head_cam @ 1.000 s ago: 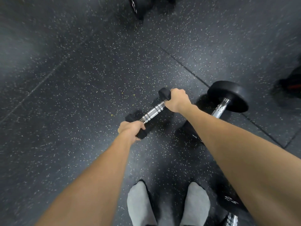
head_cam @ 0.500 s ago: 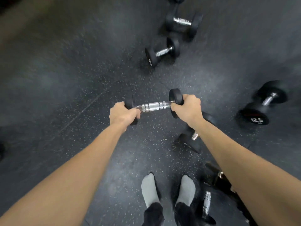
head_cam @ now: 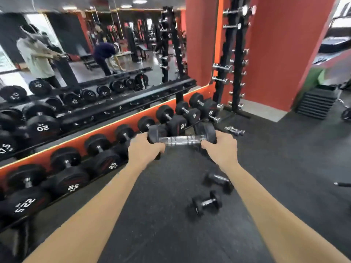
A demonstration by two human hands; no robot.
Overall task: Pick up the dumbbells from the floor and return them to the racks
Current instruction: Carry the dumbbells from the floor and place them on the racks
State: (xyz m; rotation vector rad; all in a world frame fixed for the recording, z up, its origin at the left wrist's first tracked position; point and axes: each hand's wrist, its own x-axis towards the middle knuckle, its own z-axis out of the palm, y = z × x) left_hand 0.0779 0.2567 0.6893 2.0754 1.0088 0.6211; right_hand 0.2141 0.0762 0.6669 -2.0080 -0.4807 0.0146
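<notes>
I hold a small black dumbbell with a chrome handle level in front of me, well above the floor. My left hand grips its left head and my right hand grips its right head. The long dumbbell rack runs along the mirror wall on my left, with black dumbbells marked 22.5, 25 and 30 on its lower tier. Two more small dumbbells lie on the black rubber floor below my right forearm, one nearer and one farther.
A tall black vertical rack with small chrome dumbbells stands against the red pillar ahead. A chrome dumbbell lies on the floor near its foot. Stacked black step platforms sit at the right. The mirror reflects people.
The dumbbell has come up off the floor in both hands. My view has swung up from the floor to the racks and the mirror wall.
</notes>
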